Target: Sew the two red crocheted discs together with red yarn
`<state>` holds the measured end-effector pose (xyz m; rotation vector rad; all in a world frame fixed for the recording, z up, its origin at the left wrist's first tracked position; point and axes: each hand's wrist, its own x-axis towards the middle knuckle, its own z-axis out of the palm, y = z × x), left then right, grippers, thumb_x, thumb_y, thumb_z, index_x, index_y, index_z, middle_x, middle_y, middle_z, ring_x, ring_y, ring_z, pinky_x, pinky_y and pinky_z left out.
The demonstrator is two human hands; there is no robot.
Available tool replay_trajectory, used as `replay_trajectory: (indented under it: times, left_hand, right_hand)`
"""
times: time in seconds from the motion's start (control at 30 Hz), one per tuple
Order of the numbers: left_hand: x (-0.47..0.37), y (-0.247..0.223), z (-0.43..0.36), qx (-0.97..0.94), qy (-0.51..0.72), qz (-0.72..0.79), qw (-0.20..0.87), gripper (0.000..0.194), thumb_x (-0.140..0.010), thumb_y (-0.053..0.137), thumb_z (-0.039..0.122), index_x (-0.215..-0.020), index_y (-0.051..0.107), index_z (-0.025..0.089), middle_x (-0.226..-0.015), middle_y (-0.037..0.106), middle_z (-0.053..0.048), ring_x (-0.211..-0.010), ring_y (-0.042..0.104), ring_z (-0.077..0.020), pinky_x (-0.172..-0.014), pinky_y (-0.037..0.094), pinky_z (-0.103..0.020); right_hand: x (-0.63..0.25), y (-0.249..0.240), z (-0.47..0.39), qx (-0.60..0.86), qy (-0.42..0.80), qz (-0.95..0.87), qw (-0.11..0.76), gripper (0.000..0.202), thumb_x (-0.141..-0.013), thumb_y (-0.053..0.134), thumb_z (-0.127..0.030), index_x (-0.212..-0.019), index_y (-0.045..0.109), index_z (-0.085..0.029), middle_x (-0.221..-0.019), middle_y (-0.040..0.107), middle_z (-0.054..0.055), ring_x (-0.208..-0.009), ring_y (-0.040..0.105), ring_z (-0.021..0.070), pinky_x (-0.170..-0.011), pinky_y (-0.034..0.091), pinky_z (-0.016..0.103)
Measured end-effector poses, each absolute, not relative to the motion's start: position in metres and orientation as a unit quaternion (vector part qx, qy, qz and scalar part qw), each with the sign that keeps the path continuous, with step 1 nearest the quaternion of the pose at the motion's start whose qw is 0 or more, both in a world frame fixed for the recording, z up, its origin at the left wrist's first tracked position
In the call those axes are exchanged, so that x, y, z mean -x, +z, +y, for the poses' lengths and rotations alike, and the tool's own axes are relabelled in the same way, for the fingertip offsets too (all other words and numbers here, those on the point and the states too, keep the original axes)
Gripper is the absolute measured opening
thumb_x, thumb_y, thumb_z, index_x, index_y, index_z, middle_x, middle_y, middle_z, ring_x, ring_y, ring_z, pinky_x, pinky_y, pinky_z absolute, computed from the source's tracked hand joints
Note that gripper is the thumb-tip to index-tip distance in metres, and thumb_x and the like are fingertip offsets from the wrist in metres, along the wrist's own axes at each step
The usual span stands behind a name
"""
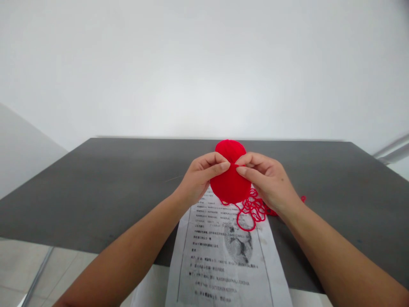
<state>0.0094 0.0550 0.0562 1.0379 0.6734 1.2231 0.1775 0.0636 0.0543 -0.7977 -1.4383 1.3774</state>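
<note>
Here you are, both hands up in front of you at the centre of the table, fingertips nearly meeting. Your left hand (204, 174) pinches the left side of a bright red, soft yarn piece (230, 183), thumb and forefinger closed on its narrow waist. Your right hand (270, 177) mirrors that from the other side, thumb and index gripping the same waist, with only a small gap between the two pinches. The piece shows a rounded smaller lobe above your fingers and a broader rounded lobe below, over the top of the sheet.

Just below and to the right, there's a loose tangle of red yarn loops (254, 209), spilling over the paper and partly behind your right wrist. Under it lies a white printed sheet with black lines of text (220, 275), a dark oval picture (239, 246) at its right, the near end reaching past the edge of the dark grey tabletop (121, 183).
</note>
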Motion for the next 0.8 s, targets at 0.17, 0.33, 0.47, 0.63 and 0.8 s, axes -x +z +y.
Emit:
replay_trajectory:
  times: [0.17,0.33,0.47,0.63,0.8]
  left_hand:
    - [-0.008,0.056,0.055,-0.463,0.559,0.307,0.616,0.027,-0.068,0.083,0.033,-0.067,0.064,0.014,-0.067,0.064,0.001,-0.059,0.054,-0.0081,-0.058,0.040,-0.021]
    - [-0.008,0.054,0.056,-0.488,0.553,0.319,0.595,0.024,-0.068,0.083,0.031,-0.072,0.066,0.015,-0.069,0.065,0.002,-0.060,0.055,-0.0085,-0.060,0.041,-0.022]
    - [-0.008,0.054,0.057,-0.493,0.536,0.326,0.603,0.023,-0.067,0.083,0.029,-0.074,0.066,0.015,-0.068,0.064,0.003,-0.060,0.055,-0.0087,-0.060,0.041,-0.023]
    - [-0.008,0.057,0.056,-0.475,0.525,0.328,0.625,0.024,-0.066,0.083,0.029,-0.073,0.066,0.015,-0.065,0.064,0.003,-0.056,0.054,-0.0084,-0.059,0.040,-0.023]
    - [-0.007,0.059,0.056,-0.435,0.499,0.305,0.685,0.023,-0.065,0.084,0.028,-0.071,0.068,0.014,-0.063,0.065,0.001,-0.055,0.056,-0.0089,-0.057,0.040,-0.023]
  right_hand:
    - [-0.177,0.062,0.061,0.345,0.534,-0.612,0.470,0.011,-0.076,0.071,-0.025,-0.079,0.063,-0.018,-0.060,0.053,-0.004,-0.054,0.047,0.0094,-0.054,0.035,0.024]
    - [-0.174,0.064,0.059,0.353,0.527,-0.616,0.467,0.014,-0.074,0.070,-0.026,-0.076,0.059,-0.019,-0.061,0.053,-0.004,-0.055,0.048,0.0104,-0.055,0.037,0.025]
    - [-0.174,0.064,0.059,0.354,0.519,-0.621,0.469,0.013,-0.074,0.070,-0.026,-0.075,0.059,-0.019,-0.063,0.053,-0.004,-0.055,0.048,0.0106,-0.055,0.037,0.025]
    - [-0.176,0.062,0.060,0.359,0.512,-0.620,0.475,0.011,-0.076,0.069,-0.027,-0.075,0.062,-0.019,-0.061,0.052,-0.004,-0.055,0.047,0.0109,-0.055,0.036,0.026]
    - [-0.178,0.054,0.063,0.335,0.552,-0.599,0.474,0.013,-0.078,0.072,-0.031,-0.079,0.066,-0.020,-0.061,0.054,-0.003,-0.055,0.048,0.0109,-0.055,0.036,0.025]
